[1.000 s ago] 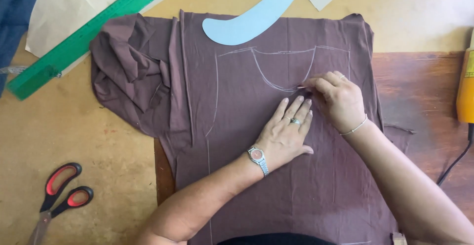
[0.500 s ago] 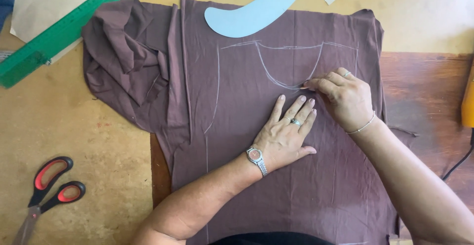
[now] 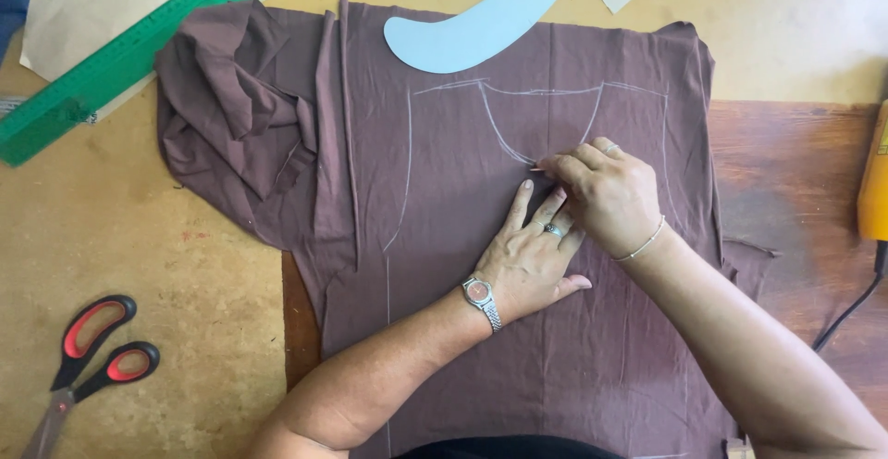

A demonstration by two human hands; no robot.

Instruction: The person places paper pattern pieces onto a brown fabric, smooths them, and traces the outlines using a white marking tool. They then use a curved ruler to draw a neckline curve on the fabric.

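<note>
Tabletop (image 3: 166,265), brown fabric (image 3: 444,191), hands (image 3: 564,228) pressing, perhaps pinching chalk

One brown cloth (image 3: 444,191), one scissors (image 3: 88,357), one green ruler (image 3: 129,52), one blue curve template (image 3: 481,24), two hands (image 3: 527,260).

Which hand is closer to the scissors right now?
Left. The left hand lies flat on the brown fabric, on the side toward the scissors. The right hand is farther off, up at the chalk neckline.
</note>
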